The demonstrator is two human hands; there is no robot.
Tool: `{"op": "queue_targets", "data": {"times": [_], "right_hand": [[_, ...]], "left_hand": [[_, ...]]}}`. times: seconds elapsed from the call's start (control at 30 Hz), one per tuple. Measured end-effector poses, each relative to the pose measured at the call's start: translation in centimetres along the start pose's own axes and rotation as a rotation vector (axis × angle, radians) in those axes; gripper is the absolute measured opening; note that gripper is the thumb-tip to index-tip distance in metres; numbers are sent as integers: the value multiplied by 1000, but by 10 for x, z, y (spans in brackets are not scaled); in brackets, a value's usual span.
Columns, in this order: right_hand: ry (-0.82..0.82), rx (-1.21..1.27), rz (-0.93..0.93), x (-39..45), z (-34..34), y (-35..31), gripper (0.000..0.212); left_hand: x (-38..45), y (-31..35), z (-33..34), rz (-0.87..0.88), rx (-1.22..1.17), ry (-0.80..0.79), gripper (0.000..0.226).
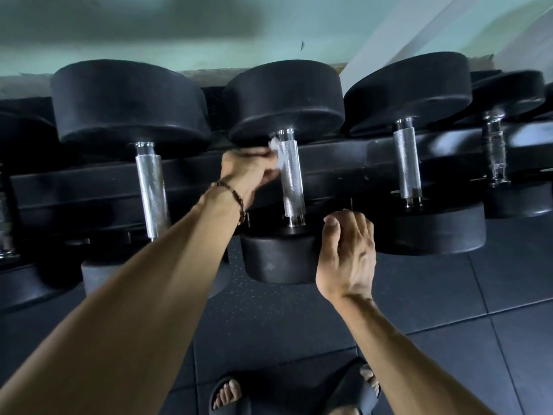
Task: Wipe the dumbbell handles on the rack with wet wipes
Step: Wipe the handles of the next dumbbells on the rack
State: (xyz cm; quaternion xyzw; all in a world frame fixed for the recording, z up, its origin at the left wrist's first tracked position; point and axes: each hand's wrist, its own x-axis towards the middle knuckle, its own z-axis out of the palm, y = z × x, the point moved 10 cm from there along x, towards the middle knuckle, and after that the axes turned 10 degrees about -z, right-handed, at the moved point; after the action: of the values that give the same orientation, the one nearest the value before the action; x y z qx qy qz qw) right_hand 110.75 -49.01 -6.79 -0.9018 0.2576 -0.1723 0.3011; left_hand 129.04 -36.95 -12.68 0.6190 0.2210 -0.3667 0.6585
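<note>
Dumbbell on rack, handle being wiped.

The middle dumbbell (pixel 287 175) is being kept on the black rack (pixel 344 157), its long axis running away from the viewer, one black round head (pixel 284 100) at the far end and one (pixel 278 256) at the near end. Its knurled silver handle (pixel 292 178) is being shown bright between them. A white wet wipe (pixel 276 152) is being pinched in the curled fingers of the left hand (pixel 248 172) against the handle's upper left side. The right hand (pixel 348 253) is being rested, fingers curled, on the near head.
</note>
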Motion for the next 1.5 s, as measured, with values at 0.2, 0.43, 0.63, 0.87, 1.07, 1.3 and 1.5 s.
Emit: {"op": "queue_targets", "data": {"times": [0.2,0.43,0.63,0.87,1.07,1.3,1.5], "right_hand": [[5,7,9,1,0,0,45],[-6,-21,-18,1,1,0,47],[-7,-15,-5,1,1,0,48],[-10,-28,-14,1,1,0,50],[1,-20,-19,1,-1,-2,50],[11,-8,-8,0,-2,-2,50],[10,19,26,0,-2,-1,48]], "left_hand": [[-7,17,-5,183,129,72,19],[-10,-7,-8,123,90,122,10],[-19,10,-6,211,141,105,17],[-24,-28,-3,61,734,66,22],[-40,-4,3,299,762,105,21],[-41,-14,16,300,1030,17,22],[-39,25,17,439,711,169,15]]}}
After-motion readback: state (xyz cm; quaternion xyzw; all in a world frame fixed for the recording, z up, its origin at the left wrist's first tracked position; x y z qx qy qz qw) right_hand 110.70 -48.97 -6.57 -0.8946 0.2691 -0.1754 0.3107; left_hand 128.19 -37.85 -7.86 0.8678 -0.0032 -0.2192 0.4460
